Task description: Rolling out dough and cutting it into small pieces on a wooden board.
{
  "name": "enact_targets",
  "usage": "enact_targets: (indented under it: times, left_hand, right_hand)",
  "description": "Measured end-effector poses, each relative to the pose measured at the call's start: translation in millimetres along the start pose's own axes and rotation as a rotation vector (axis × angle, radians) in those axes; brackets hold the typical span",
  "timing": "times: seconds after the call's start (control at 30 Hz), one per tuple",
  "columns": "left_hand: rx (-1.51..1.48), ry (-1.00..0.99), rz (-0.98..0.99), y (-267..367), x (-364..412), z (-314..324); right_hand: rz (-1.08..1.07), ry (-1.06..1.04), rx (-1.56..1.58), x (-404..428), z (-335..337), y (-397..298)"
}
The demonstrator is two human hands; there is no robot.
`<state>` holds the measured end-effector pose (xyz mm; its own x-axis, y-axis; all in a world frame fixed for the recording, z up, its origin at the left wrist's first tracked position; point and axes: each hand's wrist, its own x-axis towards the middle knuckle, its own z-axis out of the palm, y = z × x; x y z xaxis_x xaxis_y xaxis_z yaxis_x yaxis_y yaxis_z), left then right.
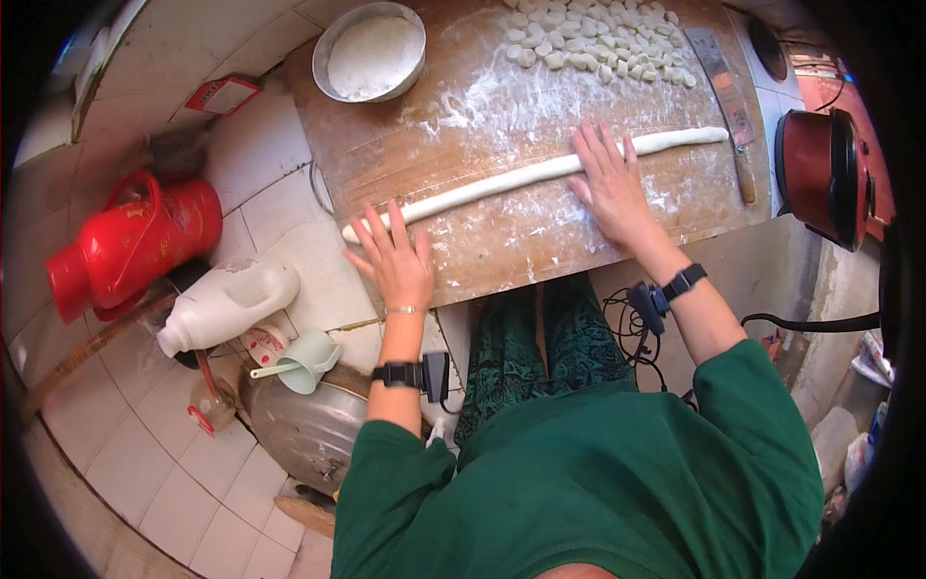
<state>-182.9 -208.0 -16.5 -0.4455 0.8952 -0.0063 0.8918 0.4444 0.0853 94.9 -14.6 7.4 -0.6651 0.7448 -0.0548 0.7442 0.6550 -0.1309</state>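
Observation:
A long white dough rope lies across a flour-dusted wooden board, slanting up towards the right. My left hand rests flat at the rope's left end, its spread fingertips on the dough. Farther right, my right hand lies palm down over the rope, fingers spread, and a length of dough extends beyond it. Neither hand grips anything. Many small cut dough pieces are heaped at the board's far side. A cleaver with a wooden handle lies along the right edge, just past the rope's right tip.
A metal bowl of flour stands at the board's far left. Beyond the right edge is a dark red cooker. To the left are a red thermos, a white plastic jug, a pale green cup and a metal pot lid.

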Motion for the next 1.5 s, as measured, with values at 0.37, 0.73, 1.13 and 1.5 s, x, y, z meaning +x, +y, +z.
enact_targets:
  times: [0.37,0.73,1.13,1.5]
  left_hand:
    - [-0.069,0.010,-0.051,-31.8,80.9,-12.0]
    - [-0.253,0.127,0.221,6.1,6.8,-17.0]
    - [-0.315,-0.049,0.190,103.5,-46.2,2.2]
    - [-0.182,0.096,0.033,51.7,78.0,0.0]
  right_hand:
    - [-0.008,0.092,0.006,51.2,-0.1,5.1]
    - [-0.075,0.090,0.059,-15.2,-33.2,95.6]
    - [-0.230,-0.065,0.531,-31.7,-9.4,-100.1]
    - [-0.150,0.124,0.142,67.6,17.1,-95.4]
